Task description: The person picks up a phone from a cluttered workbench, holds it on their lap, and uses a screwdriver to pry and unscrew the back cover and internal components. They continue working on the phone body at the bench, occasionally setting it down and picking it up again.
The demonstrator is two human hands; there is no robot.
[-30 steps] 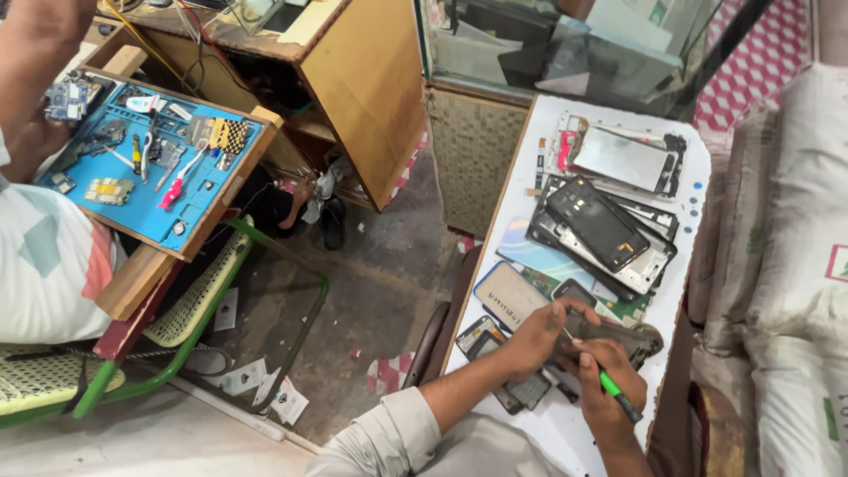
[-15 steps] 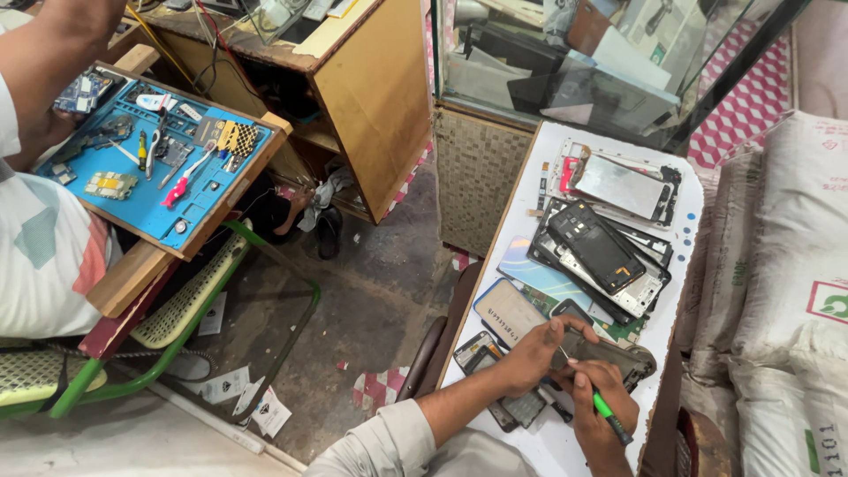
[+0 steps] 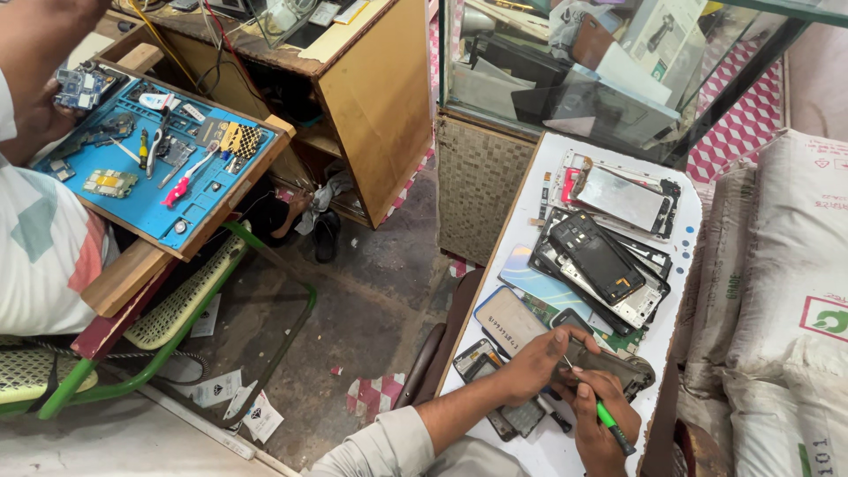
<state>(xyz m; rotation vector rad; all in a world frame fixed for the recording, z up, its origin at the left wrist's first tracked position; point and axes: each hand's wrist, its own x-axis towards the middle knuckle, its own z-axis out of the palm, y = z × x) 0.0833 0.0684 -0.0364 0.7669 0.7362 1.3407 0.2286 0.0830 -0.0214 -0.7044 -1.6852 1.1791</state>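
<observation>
Cramped repair stall, white bench strewn with phone parts

Going left to right: another person is sitting by a blue tool mat (image 3: 141, 168). On the white bench (image 3: 548, 446), the left hand (image 3: 539, 362) is curling closed around a dark opened phone body (image 3: 618, 367), pinning it flat; the right hand (image 3: 601, 424) is gripping a green-handled screwdriver (image 3: 609, 422), tip touching it. Thin and stiff, it looks light and fragile, best held by its edges

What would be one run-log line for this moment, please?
left hand: steadies opened phone | right hand: holds green-handled screwdriver, tip on phone | white table: phone parts piled | other person at blue mat
</observation>
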